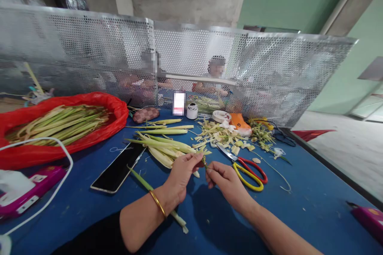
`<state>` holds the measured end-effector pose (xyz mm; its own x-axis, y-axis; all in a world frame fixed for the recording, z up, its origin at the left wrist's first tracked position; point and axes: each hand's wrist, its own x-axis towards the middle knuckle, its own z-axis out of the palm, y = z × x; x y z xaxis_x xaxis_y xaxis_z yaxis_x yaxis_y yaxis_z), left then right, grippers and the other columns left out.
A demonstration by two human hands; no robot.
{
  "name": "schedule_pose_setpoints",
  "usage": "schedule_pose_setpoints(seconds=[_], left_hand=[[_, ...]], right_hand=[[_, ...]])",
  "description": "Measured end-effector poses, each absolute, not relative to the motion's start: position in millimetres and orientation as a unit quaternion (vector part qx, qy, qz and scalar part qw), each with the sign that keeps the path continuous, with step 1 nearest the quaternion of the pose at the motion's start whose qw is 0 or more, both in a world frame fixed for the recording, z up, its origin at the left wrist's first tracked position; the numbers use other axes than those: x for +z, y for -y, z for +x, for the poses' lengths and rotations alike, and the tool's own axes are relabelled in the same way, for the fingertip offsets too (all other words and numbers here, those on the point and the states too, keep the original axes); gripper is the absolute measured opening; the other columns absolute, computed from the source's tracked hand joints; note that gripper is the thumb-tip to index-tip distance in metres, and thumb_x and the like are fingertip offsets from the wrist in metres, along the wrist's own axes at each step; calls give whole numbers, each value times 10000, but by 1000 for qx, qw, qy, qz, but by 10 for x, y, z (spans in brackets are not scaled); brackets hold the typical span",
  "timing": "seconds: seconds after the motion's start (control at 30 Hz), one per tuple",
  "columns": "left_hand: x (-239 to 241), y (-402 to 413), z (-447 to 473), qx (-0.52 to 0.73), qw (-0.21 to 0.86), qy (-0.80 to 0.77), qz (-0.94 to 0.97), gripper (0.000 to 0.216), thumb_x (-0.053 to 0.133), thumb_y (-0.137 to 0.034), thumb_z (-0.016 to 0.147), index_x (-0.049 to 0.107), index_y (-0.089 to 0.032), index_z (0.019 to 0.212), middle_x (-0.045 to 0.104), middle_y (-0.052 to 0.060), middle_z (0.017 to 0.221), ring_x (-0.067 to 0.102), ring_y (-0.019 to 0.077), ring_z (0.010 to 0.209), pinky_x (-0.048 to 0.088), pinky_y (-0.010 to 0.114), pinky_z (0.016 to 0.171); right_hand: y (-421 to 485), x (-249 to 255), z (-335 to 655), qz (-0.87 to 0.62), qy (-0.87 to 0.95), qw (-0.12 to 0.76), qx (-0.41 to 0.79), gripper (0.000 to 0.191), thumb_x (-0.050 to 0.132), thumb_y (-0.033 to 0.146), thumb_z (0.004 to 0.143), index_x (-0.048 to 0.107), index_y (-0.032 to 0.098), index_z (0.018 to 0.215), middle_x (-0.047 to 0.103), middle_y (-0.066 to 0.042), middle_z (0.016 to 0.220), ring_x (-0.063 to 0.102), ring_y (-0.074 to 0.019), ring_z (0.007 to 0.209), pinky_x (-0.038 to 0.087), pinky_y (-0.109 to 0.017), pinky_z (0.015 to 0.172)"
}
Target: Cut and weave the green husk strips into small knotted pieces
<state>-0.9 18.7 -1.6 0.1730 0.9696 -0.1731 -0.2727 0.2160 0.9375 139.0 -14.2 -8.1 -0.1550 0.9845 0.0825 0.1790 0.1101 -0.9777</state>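
Left hand [184, 171] and right hand [224, 179]: pinched nearly closed, both on a thin green sprig [204, 160] between them | loose stalk [142, 179] under left wrist, on blue counter [299, 195] | scissors [236, 159] right of right hand | dark-screened phone [118, 169] left of left hand | pale stalks [163, 147] just beyond left hand | trimmings [220, 135] farther beyond both | perforated metal screen [191, 46] past those

1 black sleeve [95, 229] and 1 gold bangle [157, 202]
The plain sleeve stops partway along the person's left forearm [140, 221], the slim, shiny bangle circles that wrist, and the right forearm [269, 223] is uncovered.
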Motion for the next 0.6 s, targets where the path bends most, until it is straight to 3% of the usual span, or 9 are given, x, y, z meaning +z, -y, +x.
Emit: schedule_pose_setpoints(seconds=[0.23,0.37,0.5,0.6], left_hand=[[0,-267,-42,453,534,-465,541,274,701,-419,661,665,-169,557,627,6,576,529,154,597,386,250,612],[-8,-266,-45,445,560,-451,534,340,710,-487,666,664,-157,598,637,11,602,558,153,619,399,245,618],[29,-258,-47,439,615,-442,483,440,683,-567,689,699,-152,835,713,65,826,642,169,709,453,276,708],[36,-259,-41,427,616,-464,473,429,705,-527,686,697,-152,895,726,92,895,651,160,691,460,275,689]], right_hand=[[152,38,1501,-519,714,348,317,244,444,194,801,415,205,560,410,49,539,396,-115,541,297,-241,528],[165,94,1477,-526,730,335,279,237,446,161,776,408,204,546,416,54,524,389,-110,531,282,-237,519],[13,66,1661,-561,662,394,302,219,495,232,799,516,197,584,545,45,543,520,-121,533,384,-232,545],[-264,33,2108,-629,588,451,234,235,488,255,837,547,188,620,562,24,575,574,-153,607,436,-262,604]])
